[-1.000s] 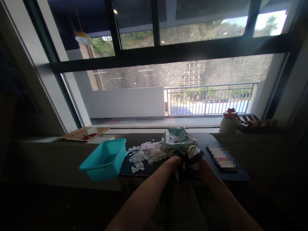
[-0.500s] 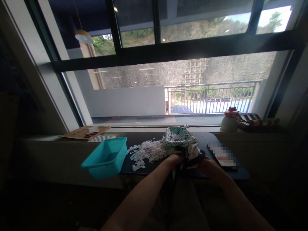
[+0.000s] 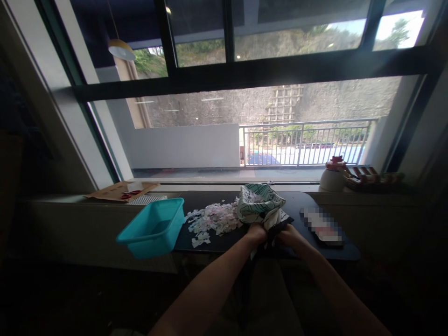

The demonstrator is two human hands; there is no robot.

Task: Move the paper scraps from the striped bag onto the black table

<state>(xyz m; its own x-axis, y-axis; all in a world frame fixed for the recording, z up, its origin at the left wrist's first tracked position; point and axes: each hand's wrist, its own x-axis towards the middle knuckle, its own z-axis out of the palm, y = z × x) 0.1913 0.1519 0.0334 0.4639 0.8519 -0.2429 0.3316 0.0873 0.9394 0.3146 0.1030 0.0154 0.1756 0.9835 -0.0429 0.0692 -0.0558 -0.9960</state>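
Observation:
A white and pale green cloth cover (image 3: 261, 200) with black lines and a dark edge lies bunched on the dark table. Its open mouth faces away from me, with paper scraps showing inside. My left hand (image 3: 257, 233) is closed on the near end of the cloth; its fingertips are partly hidden. Just to the right, my right hand (image 3: 287, 234) grips the dark edge of the same cloth. A heap of torn paper scraps (image 3: 214, 218) spreads over the table left of the cloth.
At the table's left end stands a turquoise plastic tub (image 3: 154, 227). A blurred-out flat object (image 3: 322, 227) lies on the right. Along the windowsill are red-handled scissors (image 3: 131, 193) on brown paper (image 3: 115, 192), a white jar (image 3: 332, 178) and a dark basket (image 3: 373, 179).
My right hand has moved left, closer to my left hand, drawing the dark edge of the cloth inward. The cloth is gathered more narrowly at its near end.

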